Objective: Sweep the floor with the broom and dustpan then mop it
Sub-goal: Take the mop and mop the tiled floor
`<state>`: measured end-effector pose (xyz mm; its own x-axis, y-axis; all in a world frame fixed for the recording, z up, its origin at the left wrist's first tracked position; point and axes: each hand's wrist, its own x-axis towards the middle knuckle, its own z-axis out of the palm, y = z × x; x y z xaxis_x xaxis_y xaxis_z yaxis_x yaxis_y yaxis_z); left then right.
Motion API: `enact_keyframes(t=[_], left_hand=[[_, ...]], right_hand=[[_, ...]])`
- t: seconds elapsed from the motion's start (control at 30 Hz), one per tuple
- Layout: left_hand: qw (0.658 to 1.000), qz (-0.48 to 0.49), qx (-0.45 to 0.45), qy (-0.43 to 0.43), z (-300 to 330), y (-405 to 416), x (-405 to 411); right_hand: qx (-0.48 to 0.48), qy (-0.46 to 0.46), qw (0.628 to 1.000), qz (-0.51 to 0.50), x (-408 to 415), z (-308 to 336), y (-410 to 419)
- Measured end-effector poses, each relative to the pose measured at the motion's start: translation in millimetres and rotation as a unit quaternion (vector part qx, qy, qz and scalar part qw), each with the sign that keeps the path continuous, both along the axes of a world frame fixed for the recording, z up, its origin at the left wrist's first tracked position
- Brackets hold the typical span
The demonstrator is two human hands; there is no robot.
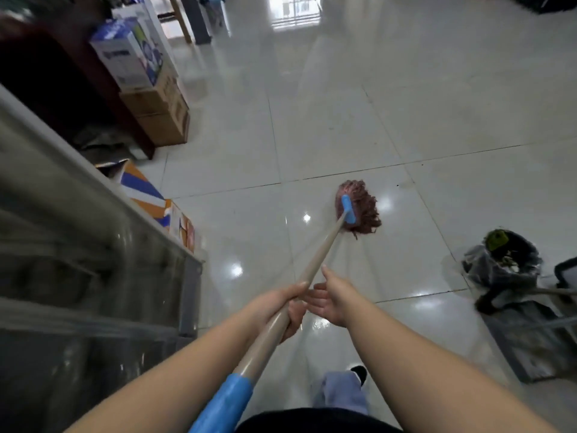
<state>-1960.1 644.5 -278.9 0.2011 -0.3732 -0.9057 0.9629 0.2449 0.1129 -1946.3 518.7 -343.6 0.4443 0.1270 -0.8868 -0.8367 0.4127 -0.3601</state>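
Observation:
A mop with a reddish-brown string head (359, 210) and a blue clamp rests on the glossy tiled floor (327, 126) ahead of me. Its long beige handle (315, 260) runs back toward me and ends in a blue grip at the bottom of the view. My left hand (287, 307) is closed around the middle of the handle. My right hand (331, 298) hovers just to the right of the handle with its fingers spread, holding nothing.
A glass counter (93, 245) runs along my left. Stacked cardboard boxes (156, 114) and colourful boxes (150, 195) stand by it. At right sit a black-lined rubbish bin (502, 264) and a dark dustpan (530, 342). My foot (359, 373) shows below.

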Motion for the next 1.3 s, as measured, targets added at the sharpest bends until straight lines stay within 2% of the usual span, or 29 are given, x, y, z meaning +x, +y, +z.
enact_keyframes(t=[0.1,0.17,0.23,0.3,0.37,0.47,0.53,0.63,0.73,0.8,0.93,1.1,1.3], left_hand=[[0.990,0.097,-0.089,0.058,12,35,-38],[0.985,0.128,-0.089,0.073,14,50,-61],[0.995,0.076,-0.029,0.049,6,59,-80],[0.997,-0.032,0.066,0.007,-4,65,-96],[0.984,-0.123,0.125,-0.001,-13,71,-109],[0.958,-0.220,0.183,0.033,-24,80,-118],[0.941,-0.248,0.227,0.044,-33,82,-116],[0.938,-0.207,0.278,0.031,-54,71,-115],[0.893,-0.242,0.379,-0.023,-74,60,-132],[0.871,-0.262,0.413,-0.051,-74,64,-135],[0.858,-0.265,0.431,-0.085,-55,71,-114],[0.890,-0.223,0.378,-0.125,-39,36,-75],[0.900,-0.208,0.332,-0.192,-21,-15,-18]], right_hand=[[0.123,0.023,0.988,-0.091,-24,-17,36],[0.158,0.037,0.978,-0.128,-36,-27,55],[0.155,0.054,0.979,-0.123,-47,-38,66],[0.124,0.076,0.985,-0.097,-57,-49,73],[0.086,0.095,0.988,-0.084,-67,-59,78],[0.057,0.111,0.989,-0.075,-84,-71,86],[0.069,0.115,0.989,-0.067,-90,-79,91],[0.076,0.131,0.986,-0.074,-91,-93,97],[0.094,0.155,0.977,-0.113,-90,-103,102],[0.095,0.165,0.973,-0.130,-86,-101,108],[0.078,0.162,0.972,-0.153,-62,-79,114],[0.003,0.092,0.990,-0.111,-15,-44,73],[-0.040,0.022,0.987,-0.153,47,-5,11]])
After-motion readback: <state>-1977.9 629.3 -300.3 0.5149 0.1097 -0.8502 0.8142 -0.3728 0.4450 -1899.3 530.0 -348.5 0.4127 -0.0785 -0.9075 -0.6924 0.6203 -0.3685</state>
